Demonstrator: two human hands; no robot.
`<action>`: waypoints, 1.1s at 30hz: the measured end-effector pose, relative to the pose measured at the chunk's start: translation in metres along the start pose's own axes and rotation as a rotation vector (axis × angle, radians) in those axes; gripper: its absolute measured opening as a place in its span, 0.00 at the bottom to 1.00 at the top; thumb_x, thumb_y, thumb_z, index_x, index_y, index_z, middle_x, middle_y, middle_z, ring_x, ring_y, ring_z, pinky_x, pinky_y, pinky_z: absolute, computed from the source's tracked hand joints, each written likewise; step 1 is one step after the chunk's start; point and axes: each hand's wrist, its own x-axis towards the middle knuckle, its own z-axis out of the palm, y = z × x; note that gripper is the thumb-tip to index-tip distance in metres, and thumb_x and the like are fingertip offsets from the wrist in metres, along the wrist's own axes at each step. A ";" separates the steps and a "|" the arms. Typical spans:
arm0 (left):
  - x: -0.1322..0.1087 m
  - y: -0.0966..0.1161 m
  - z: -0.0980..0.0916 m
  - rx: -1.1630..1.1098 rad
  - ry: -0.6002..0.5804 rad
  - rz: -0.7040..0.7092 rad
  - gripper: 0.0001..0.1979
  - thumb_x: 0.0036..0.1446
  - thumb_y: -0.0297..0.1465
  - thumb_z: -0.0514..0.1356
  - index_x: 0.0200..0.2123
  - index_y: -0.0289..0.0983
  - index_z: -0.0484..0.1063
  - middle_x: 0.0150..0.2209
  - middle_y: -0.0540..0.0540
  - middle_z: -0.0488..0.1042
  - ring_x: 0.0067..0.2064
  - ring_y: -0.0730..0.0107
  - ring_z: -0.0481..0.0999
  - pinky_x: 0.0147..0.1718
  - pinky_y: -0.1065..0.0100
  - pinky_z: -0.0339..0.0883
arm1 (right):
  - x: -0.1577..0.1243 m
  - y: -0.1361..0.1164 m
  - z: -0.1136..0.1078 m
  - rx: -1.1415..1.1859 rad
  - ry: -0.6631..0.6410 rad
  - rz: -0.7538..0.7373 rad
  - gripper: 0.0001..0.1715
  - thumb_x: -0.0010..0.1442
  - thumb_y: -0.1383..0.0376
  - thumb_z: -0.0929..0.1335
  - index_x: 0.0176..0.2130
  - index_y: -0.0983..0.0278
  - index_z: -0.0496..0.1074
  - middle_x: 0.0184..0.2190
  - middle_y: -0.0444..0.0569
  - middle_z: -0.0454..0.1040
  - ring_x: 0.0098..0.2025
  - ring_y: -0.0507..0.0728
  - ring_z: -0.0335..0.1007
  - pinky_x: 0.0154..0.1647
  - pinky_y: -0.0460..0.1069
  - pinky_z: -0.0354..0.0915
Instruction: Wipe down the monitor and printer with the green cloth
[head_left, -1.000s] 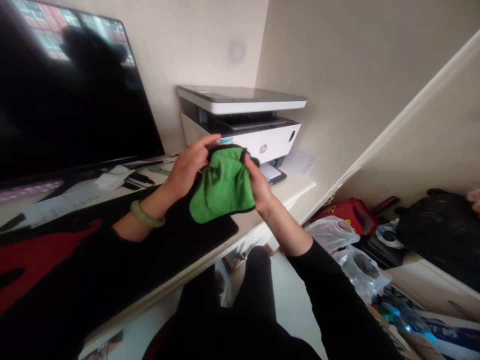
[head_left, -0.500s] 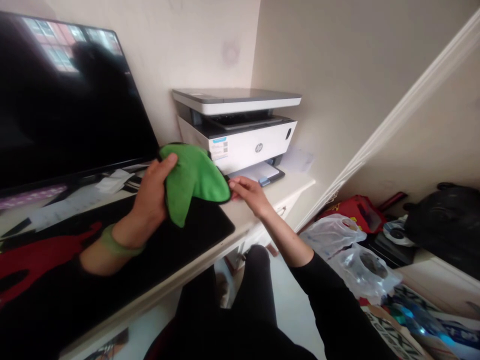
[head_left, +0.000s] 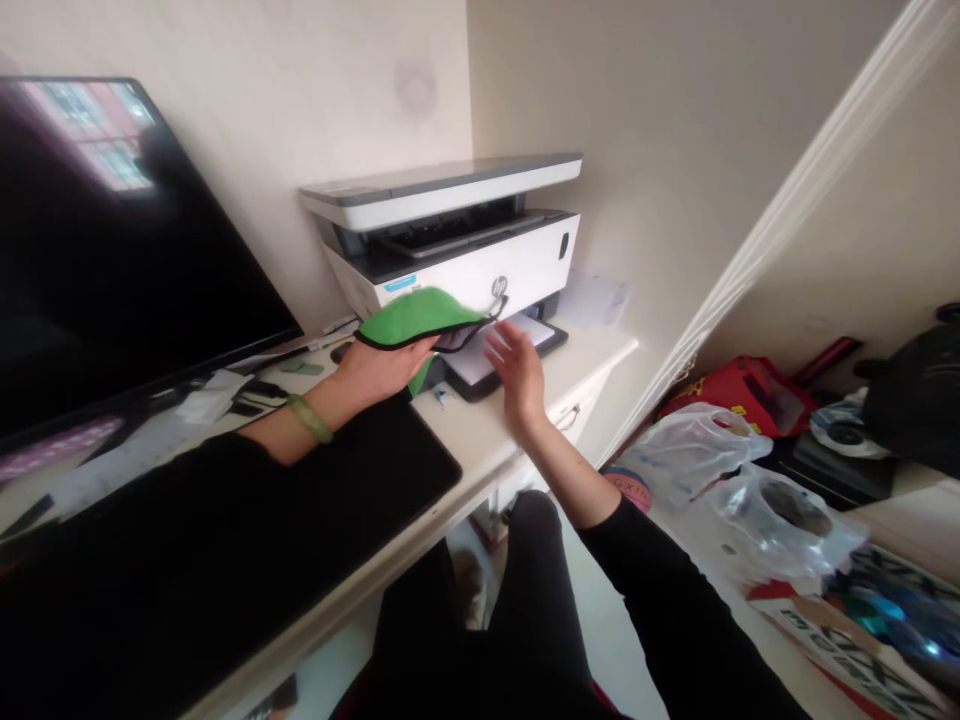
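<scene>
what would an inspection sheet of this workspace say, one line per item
Surface: pale desk with a black mat
Things in hand: green cloth with dark edging, in front of the printer
Clutter: papers lying by the monitor
Hands: left hand holds the cloth; right hand is open near its edge, contact unclear
Cables: none clearly identifiable
Surroundings: plastic bags and a red item to the right; wall behind
</scene>
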 end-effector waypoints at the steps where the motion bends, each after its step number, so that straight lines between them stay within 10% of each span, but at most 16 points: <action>1: 0.005 0.003 -0.001 0.011 -0.031 0.007 0.29 0.79 0.33 0.43 0.74 0.32 0.67 0.66 0.29 0.77 0.66 0.50 0.79 0.65 0.53 0.69 | 0.008 0.005 -0.002 0.005 0.028 0.007 0.37 0.70 0.38 0.62 0.62 0.60 0.72 0.71 0.61 0.71 0.68 0.64 0.76 0.69 0.66 0.73; 9: 0.080 0.034 0.018 0.106 -0.158 0.086 0.29 0.75 0.23 0.44 0.74 0.22 0.63 0.71 0.23 0.70 0.72 0.41 0.71 0.69 0.44 0.66 | 0.087 0.020 0.024 0.091 0.208 0.097 0.44 0.73 0.39 0.49 0.62 0.63 0.73 0.63 0.60 0.77 0.70 0.62 0.74 0.70 0.65 0.74; 15: 0.129 0.050 0.026 0.124 -0.141 0.140 0.27 0.73 0.19 0.46 0.70 0.22 0.68 0.69 0.23 0.72 0.69 0.40 0.76 0.66 0.45 0.70 | 0.094 0.018 0.041 0.271 0.353 0.102 0.43 0.75 0.43 0.49 0.60 0.65 0.76 0.54 0.58 0.84 0.62 0.60 0.80 0.69 0.62 0.75; 19: 0.113 0.044 0.015 0.139 -0.172 0.147 0.27 0.75 0.23 0.48 0.73 0.23 0.65 0.68 0.25 0.74 0.69 0.43 0.76 0.66 0.47 0.70 | 0.086 0.017 0.036 0.350 0.215 0.122 0.50 0.72 0.36 0.48 0.57 0.66 0.77 0.50 0.58 0.85 0.59 0.60 0.81 0.70 0.63 0.73; 27: 0.002 -0.013 -0.006 0.013 -0.033 -0.042 0.25 0.77 0.43 0.54 0.68 0.42 0.76 0.56 0.33 0.84 0.58 0.42 0.84 0.55 0.48 0.76 | 0.080 0.014 0.038 0.366 0.126 0.402 0.48 0.69 0.34 0.49 0.49 0.65 0.76 0.45 0.61 0.82 0.56 0.66 0.78 0.63 0.71 0.74; 33: 0.040 0.014 -0.020 0.207 -0.224 -0.080 0.30 0.79 0.40 0.43 0.73 0.37 0.69 0.52 0.29 0.84 0.52 0.40 0.84 0.44 0.49 0.76 | 0.069 -0.004 0.049 0.701 0.296 0.569 0.37 0.71 0.39 0.56 0.46 0.63 0.77 0.45 0.51 0.81 0.57 0.59 0.77 0.70 0.61 0.70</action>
